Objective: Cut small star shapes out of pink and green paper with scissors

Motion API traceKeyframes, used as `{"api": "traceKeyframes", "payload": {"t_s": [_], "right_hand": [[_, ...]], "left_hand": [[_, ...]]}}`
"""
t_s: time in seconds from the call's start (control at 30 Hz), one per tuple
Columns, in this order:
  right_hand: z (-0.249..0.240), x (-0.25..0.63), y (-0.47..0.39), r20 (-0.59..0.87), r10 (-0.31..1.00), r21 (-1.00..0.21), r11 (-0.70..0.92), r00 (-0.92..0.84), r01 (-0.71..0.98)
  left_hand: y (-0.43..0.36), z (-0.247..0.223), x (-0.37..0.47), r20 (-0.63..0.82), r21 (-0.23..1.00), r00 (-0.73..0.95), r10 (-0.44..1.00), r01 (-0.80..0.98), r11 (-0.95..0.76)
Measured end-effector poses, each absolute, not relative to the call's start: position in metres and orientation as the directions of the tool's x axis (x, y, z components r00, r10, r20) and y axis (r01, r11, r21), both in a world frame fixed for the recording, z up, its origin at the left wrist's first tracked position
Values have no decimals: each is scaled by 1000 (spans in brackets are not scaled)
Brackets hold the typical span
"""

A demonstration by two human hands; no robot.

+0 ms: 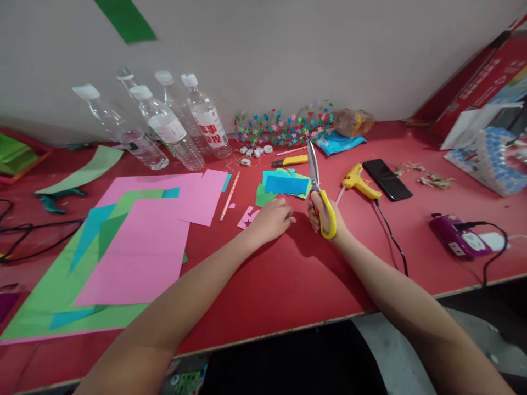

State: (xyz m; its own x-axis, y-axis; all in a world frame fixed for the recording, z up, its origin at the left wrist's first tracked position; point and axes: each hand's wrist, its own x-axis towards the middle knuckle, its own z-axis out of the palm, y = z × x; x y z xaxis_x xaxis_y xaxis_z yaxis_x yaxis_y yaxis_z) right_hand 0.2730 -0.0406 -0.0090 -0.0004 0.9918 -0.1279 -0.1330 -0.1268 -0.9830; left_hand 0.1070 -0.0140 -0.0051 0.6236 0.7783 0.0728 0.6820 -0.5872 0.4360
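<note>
My right hand [323, 214] holds yellow-handled scissors [328, 216], their blades pointing up and away from me. My left hand [274, 218] rests low over the red table [263, 285] with its fingers curled together. A small pink piece [293, 220] shows at its fingertips; whether the fingers grip it is hard to tell. Pink paper scraps [247, 217] lie just left of that hand. Beyond it, a blue paper strip [288, 185] with a jagged edge lies over green paper [263, 196].
Large pink sheets [135, 249] cover the left side. Plastic bottles [171, 131] and a bottle with coloured stars [284, 125] line the wall. A yellow cutter [294, 160], a glue gun [360, 182], a phone [387, 179] and a purple power adapter [459, 236] lie around.
</note>
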Motion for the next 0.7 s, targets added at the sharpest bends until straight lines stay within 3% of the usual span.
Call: {"api": "traceKeyframes", "payload": {"t_s": [0.13,0.53,0.7], "right_hand": [[-6,273,-40,-111,994,-983,-108,16,-150],[-2,273,-39,-102,990,-972,-77,102,-223],[-1,274,-39,-99,989,-974,-74,109,-212]], "left_hand": [[-15,-1,100,77,432,558,826,728,-532],[-21,-26,116,202,276,613,763,712,-645],[-14,-20,135,225,305,648,728,663,-684]]}}
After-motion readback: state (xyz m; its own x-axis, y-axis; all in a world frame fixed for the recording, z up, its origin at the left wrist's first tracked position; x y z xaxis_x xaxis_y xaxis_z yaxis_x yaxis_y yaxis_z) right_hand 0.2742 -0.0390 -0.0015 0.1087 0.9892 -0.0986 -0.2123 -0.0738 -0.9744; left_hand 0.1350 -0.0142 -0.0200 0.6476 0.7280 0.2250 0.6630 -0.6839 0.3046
